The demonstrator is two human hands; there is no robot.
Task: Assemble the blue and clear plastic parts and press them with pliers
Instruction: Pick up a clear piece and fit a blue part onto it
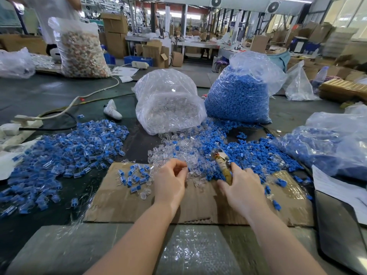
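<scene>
While the left hand [168,181] curls its fingers [181,171] into the near edge of the clear plastic parts [178,149], seemingly pinching one, though blur hides exactly what, the right hand [241,185] grips the pliers [223,165], whose tip points away toward the loose blue plastic parts [258,153] spread right of centre on the counter [137,143]. The step looks like picking a fresh clear piece, so it pays to lift only one and turn it open side up before bringing a blue piece to it over the cardboard sheet [198,201]. Seat the two squarely by hand first; the squeeze should then be short and straight, or the clear shell may crack. Finished pieces [65,151] lie heaped to the left, well apart.
</scene>
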